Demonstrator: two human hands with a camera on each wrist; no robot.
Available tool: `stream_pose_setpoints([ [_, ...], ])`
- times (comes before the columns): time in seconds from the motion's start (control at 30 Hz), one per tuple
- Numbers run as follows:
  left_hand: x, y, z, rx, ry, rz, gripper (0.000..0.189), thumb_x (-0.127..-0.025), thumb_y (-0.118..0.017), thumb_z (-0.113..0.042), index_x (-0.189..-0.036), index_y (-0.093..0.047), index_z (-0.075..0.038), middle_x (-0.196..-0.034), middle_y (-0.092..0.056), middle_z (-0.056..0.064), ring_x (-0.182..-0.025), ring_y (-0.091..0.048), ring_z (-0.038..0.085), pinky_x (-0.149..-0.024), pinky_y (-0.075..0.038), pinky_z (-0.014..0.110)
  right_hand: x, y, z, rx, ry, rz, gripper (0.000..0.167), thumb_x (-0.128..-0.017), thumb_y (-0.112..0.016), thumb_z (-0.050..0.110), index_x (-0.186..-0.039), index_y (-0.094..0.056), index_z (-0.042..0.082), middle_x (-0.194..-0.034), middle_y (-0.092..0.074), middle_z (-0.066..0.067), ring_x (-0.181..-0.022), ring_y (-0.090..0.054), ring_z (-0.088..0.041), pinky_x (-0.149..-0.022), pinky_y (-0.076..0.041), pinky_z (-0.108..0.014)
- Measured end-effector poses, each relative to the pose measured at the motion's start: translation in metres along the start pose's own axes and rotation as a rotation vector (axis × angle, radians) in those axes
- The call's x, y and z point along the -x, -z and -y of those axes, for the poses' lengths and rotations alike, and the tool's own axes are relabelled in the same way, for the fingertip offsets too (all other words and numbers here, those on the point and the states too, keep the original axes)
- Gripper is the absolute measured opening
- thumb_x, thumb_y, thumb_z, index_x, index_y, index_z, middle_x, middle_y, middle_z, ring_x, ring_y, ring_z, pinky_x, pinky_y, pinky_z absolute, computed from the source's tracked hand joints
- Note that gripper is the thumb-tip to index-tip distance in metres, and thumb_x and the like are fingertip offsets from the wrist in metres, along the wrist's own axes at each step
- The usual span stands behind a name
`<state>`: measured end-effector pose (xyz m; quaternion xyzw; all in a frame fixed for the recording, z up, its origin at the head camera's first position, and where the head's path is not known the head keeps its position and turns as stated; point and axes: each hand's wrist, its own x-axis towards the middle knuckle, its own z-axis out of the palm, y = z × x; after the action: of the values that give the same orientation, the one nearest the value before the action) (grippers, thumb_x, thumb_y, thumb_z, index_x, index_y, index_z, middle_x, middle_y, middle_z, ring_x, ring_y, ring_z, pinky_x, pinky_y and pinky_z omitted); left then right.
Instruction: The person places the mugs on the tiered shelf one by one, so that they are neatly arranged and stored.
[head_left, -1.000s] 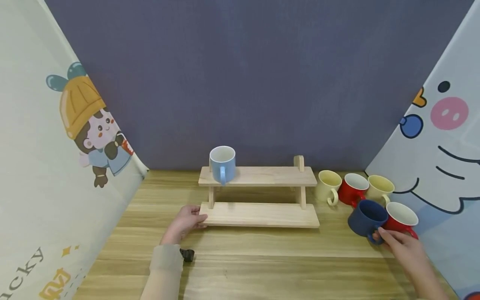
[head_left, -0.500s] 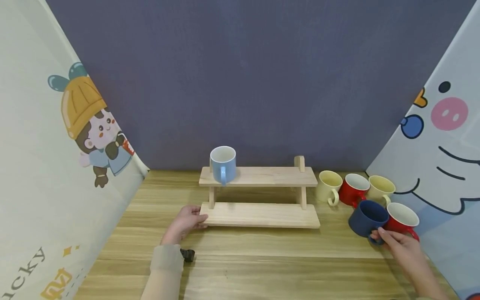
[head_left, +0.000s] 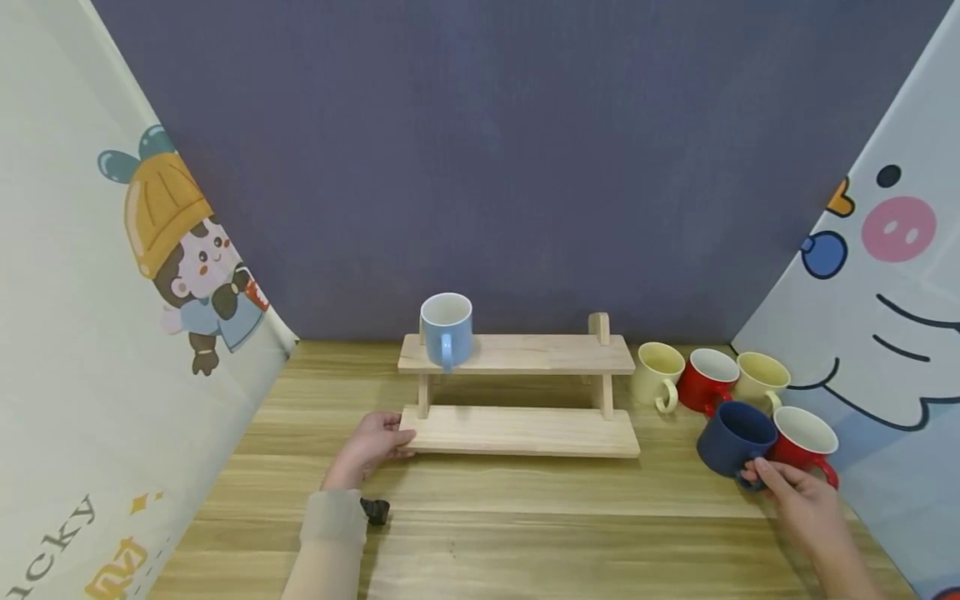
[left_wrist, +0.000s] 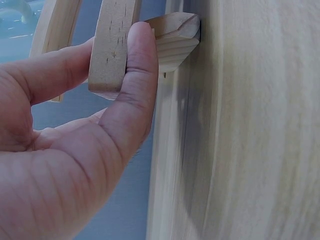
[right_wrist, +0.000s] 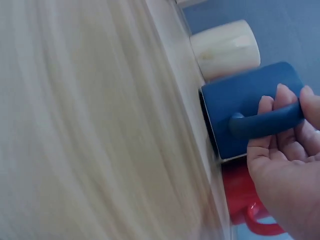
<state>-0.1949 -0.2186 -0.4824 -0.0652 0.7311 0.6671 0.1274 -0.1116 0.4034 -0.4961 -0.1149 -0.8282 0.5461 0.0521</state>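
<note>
A two-tier wooden shelf [head_left: 525, 432] stands at the middle of the table. My left hand [head_left: 367, 446] pinches the left end of its lower board between thumb and fingers; the left wrist view shows the thumb pressed on the board's edge [left_wrist: 111, 60]. On the upper board, at the left, sits a light blue mug [head_left: 447, 337] with its handle toward me. At the right, my right hand [head_left: 810, 504] holds the handle [right_wrist: 265, 124] of a dark blue mug [head_left: 726, 446]. That mug is upright, close beside a red mug [head_left: 795, 450].
Behind the dark blue mug are a second red mug [head_left: 697, 387] and two pale yellow mugs, one [head_left: 648, 379] next to the shelf's right end and another [head_left: 753, 386] farther right. A dark backdrop [head_left: 480, 167] rises behind, with printed panels on both sides.
My right hand and wrist have turned slightly at the mug's handle. The dark blue mug stays in about the same place, and my left hand has not moved.
</note>
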Motion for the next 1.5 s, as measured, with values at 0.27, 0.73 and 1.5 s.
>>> stream_pose_setpoints([
  [0.27, 0.0, 0.001, 0.0, -0.008, 0.005, 0.007, 0.057, -0.098, -0.063, 0.008, -0.142, -0.031, 0.026, -0.132, -0.046, 0.039, -0.088, -0.063, 0.03, -0.081, -0.063, 0.043, 0.009, -0.012, 0.021, -0.358, 0.049, -0.048, 0.021, -0.102, -0.065, 0.021, -0.099, -0.078, 0.005, -0.088, -0.073, 0.005, -0.081, -0.069, -0.004, -0.074, -0.055, -0.008],
  [0.73, 0.001, 0.0, -0.002, -0.015, -0.008, 0.007, 0.058, -0.097, -0.062, 0.008, -0.141, -0.029, 0.027, -0.129, -0.045, 0.038, -0.091, -0.061, 0.03, -0.081, -0.063, 0.043, 0.019, -0.028, 0.081, -0.504, 0.15, -0.026, 0.019, -0.1, -0.067, 0.015, -0.104, -0.076, -0.001, -0.096, -0.073, 0.0, -0.086, -0.071, -0.01, -0.081, -0.057, -0.014],
  [1.5, 0.001, 0.0, -0.002, -0.017, 0.001, 0.0, 0.057, -0.098, -0.061, 0.009, -0.142, -0.03, 0.026, -0.135, -0.042, 0.041, -0.102, -0.061, 0.036, -0.082, -0.063, 0.042, 0.013, -0.098, 0.169, -0.151, 0.251, -0.027, 0.046, -0.105, -0.061, 0.031, -0.121, -0.065, -0.012, -0.095, -0.074, -0.001, -0.09, -0.067, -0.006, -0.084, -0.054, -0.011],
])
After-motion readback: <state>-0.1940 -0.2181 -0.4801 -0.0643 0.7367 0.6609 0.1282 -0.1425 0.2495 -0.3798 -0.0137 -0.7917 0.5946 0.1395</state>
